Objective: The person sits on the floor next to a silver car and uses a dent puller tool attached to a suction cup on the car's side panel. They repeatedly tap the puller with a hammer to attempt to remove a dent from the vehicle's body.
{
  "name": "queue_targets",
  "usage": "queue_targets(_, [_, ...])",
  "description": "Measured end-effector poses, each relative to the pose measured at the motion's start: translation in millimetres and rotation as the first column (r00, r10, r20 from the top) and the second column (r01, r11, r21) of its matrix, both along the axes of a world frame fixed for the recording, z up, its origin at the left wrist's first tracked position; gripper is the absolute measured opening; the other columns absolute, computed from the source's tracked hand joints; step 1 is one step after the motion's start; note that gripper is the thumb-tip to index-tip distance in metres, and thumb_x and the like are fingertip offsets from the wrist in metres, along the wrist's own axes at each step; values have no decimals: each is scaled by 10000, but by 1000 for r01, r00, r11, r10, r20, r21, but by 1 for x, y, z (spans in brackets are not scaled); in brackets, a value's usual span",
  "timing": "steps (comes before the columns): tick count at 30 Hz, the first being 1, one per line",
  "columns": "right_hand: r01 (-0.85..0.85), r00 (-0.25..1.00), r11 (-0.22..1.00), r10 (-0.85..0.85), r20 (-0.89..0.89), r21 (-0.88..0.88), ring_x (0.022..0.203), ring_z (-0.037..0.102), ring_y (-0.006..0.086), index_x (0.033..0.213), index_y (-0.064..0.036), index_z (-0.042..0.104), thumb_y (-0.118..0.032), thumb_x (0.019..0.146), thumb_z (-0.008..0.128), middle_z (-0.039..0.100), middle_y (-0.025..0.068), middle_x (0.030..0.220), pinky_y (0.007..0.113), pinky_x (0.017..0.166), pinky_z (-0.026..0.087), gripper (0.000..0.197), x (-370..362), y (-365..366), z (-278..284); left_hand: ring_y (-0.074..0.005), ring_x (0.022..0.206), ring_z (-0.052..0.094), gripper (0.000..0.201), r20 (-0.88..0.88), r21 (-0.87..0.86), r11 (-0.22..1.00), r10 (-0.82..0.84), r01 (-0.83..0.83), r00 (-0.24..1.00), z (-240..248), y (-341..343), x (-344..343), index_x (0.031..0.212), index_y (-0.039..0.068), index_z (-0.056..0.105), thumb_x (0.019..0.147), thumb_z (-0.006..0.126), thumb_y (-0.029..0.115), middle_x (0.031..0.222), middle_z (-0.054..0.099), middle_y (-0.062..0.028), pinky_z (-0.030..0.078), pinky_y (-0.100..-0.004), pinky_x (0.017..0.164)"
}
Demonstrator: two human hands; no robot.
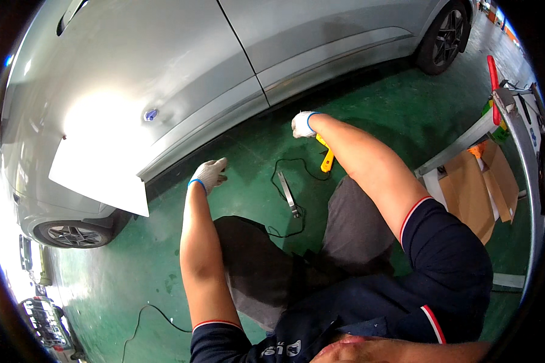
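Observation:
In a white knit glove with a blue cuff, my left hand (209,175) is held out near the car's sill, fingers apart and nothing in it. My right hand (303,124), gloved the same way, is curled closed; what it may hold is hidden. Just below its wrist shows a yellow tool handle (327,161), and I cannot tell whether the hand touches it. On the silver car door (188,66) sticks a small blue tab (151,115). A flat metal bar (289,193) lies on the floor between my knees, beside a black cord (303,222).
A bright white sheet (112,187) stands against the car at left, above a wheel (79,233). To the right is a metal-framed cart (515,127) with a red-handled tool (493,85) and cardboard (466,193). Another cord (140,314) crosses the green floor at lower left.

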State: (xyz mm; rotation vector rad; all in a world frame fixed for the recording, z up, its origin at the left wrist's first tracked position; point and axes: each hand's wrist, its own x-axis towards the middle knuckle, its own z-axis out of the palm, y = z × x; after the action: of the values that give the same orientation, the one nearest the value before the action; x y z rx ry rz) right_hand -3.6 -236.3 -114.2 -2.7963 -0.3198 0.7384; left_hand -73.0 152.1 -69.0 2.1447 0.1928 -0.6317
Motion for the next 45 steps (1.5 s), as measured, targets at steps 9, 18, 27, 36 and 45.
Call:
queue_targets(9, [8, 999, 999, -9, 45, 35, 849, 761, 326, 945, 4, 807, -324, 910, 678, 789, 184, 918, 461, 793, 592, 355, 3, -1, -12, -340, 1138, 731, 643, -12, -9, 1000, 1, -1, 1000, 5, -1, -4, 1483, 9, 561, 1056, 579, 489, 1451, 638, -170, 575, -409, 924])
queue_targets(18, [23, 998, 1000, -23, -53, -3, 803, 761, 297, 1273, -64, 749, -307, 906, 680, 792, 162, 999, 432, 776, 610, 445, 2, 4, -5, -338, 1137, 734, 633, -29, 11, 1000, -14, 15, 999, 0, 4, -1, 1476, 11, 571, 1057, 584, 484, 1452, 637, -175, 581, -411, 919])
queue_targets(27, [46, 998, 999, -46, -43, 6, 831, 759, 313, 1201, -56, 769, -324, 883, 681, 786, 182, 994, 452, 799, 606, 425, -5, -1, 2, -307, 1033, 759, 610, -15, -31, 999, 23, -23, 1000, -5, -1, 2, 1430, 4, 601, 1045, 595, 477, 1380, 673, -156, 584, -390, 858])
queue_targets(36, [68, 581, 980, -190, 792, 185, 1403, 506, 322, 1480, -139, 547, -244, 984, 589, 437, 54, 1634, 461, 1167, 458, 509, -10, 30, 59, -329, 1106, 745, 604, -35, -48, 998, 44, -46, 998, -8, 4, 0, 1419, -28, 587, 1051, 592, 451, 1405, 659, -200, 577, -414, 897])
queue_targets(45, [-39, 595, 996, -44, 803, 84, 1389, 511, 279, 1281, -142, 695, -224, 975, 611, 400, 34, 1670, 455, 1058, 538, 328, -5, 47, 81, -267, 1017, 765, 539, -55, -3, 998, 59, -59, 997, -12, 0, 3, 1324, -18, 623, 1056, 585, 448, 1337, 686, -155, 595, -374, 811])
